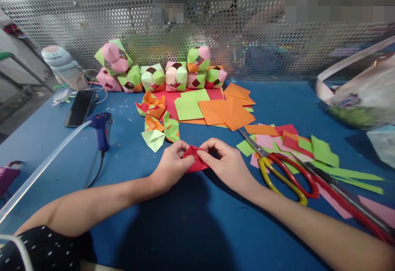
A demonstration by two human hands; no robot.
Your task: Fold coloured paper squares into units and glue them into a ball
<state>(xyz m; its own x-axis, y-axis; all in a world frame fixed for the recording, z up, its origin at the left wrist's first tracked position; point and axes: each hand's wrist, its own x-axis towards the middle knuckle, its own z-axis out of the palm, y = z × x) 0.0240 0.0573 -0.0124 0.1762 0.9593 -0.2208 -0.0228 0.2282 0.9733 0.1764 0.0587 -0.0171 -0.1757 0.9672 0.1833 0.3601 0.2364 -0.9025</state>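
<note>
Between my two hands is a piece of red paper (pixel 197 165), partly folded, with creased flaps on its upper side. My left hand (pixel 174 162) pinches its left edge between thumb and fingers. On the other side my right hand (pixel 226 160) grips the paper, thumb pressed on a fold. Just beyond them lie folded paper units, a pale green one (pixel 154 139), a green one (pixel 171 127) and a red-and-orange one (pixel 151 105). Farther back are stacked square sheets, light green (pixel 193 104) and orange (pixel 237 112).
Scissors (pixel 277 168) lie right of my right hand among paper scraps (pixel 293 141). A blue glue gun (pixel 100 131) with a long glue stick and a phone (pixel 80 108) are at left. Finished paper balls (pixel 175 75) line the perforated metal panel (pixel 262 57). A plastic bag (pixel 364 94) stands right.
</note>
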